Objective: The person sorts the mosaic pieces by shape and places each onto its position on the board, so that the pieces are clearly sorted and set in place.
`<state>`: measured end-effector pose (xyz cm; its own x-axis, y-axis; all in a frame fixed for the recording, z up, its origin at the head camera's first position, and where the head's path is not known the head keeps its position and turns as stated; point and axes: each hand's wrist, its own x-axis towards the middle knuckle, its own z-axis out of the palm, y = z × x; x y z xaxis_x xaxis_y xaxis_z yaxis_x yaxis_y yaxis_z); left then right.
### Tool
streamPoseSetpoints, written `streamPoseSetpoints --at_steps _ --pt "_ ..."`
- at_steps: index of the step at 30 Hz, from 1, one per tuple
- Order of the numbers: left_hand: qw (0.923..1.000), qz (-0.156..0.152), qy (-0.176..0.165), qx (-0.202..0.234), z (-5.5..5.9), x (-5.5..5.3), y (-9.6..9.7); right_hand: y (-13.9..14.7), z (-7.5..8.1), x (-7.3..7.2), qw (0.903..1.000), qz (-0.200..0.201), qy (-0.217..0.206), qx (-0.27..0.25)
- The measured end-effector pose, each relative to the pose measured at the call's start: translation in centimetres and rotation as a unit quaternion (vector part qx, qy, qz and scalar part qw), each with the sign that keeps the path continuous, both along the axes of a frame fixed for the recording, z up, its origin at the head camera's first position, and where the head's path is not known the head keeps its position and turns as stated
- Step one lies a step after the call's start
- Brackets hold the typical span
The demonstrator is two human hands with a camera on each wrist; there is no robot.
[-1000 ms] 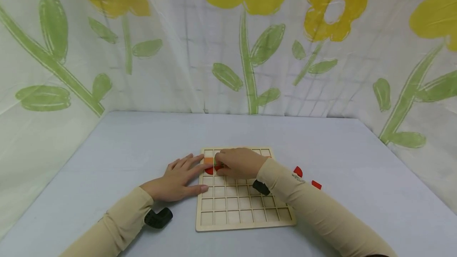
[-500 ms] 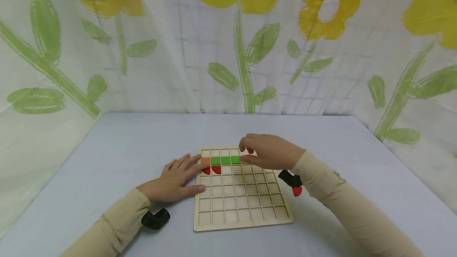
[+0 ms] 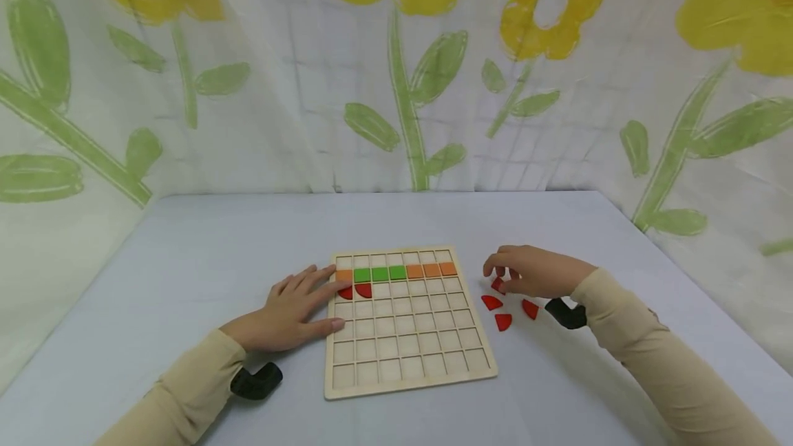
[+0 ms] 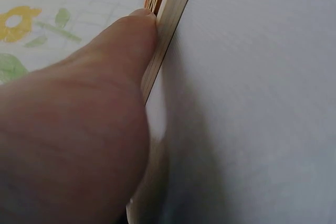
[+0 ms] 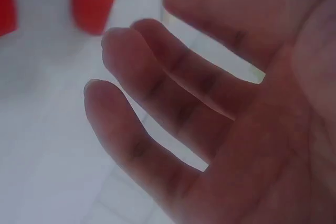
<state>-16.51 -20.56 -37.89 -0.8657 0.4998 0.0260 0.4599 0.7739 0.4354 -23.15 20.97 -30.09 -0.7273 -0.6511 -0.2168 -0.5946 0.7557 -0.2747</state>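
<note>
A wooden grid board (image 3: 413, 385) lies on the table. Its second row from the far side holds orange square tiles (image 3: 431, 270) and green square tiles (image 3: 380, 274). Below them, two red quarter-round tiles (image 3: 363, 290) sit at the left. My left hand (image 3: 281, 319) rests along the board's left side with fingers spread over the edge; its thumb (image 4: 144, 22) touches the rim in the left wrist view. Right of the board, my right hand (image 3: 539, 272) hovers with loosely bent fingers at a loose red tile (image 3: 498, 285), partly covered by them. I see no grip on it.
More loose red quarter-round tiles (image 3: 504, 322) lie beside the board's right edge, under and in front of my right hand. A flower-printed white curtain (image 3: 279, 122) hangs behind the pale table (image 3: 235, 226).
My right hand has left the board's upper left cells and moved right to the loose red tiles, uncovering the tile rows. My left hand stays on the board's edge. The head view has shifted slightly.
</note>
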Motion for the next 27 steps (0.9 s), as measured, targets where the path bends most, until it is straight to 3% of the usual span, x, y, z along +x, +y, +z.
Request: streamPoseSetpoints --at_steps 6,14,21,27 --pt "1.0 0.0 -0.001 0.006 0.0 0.0 -0.1 0.9 -1.3 -0.6 0.9998 0.003 0.019 -0.001" --pt "0.9999 -0.004 0.007 -0.006 -0.1 0.0 0.0 0.6 -2.0 -0.7 0.996 -0.077 -0.042 0.017" --pt "0.9999 0.0 0.009 -0.007 -0.2 -0.1 -0.1 0.7 -1.7 -0.4 0.9993 -0.03 0.023 0.001" --pt "1.0 0.002 0.002 -0.001 0.0 0.0 0.0 0.8 -2.1 -0.6 0.9996 -0.021 0.016 0.002"
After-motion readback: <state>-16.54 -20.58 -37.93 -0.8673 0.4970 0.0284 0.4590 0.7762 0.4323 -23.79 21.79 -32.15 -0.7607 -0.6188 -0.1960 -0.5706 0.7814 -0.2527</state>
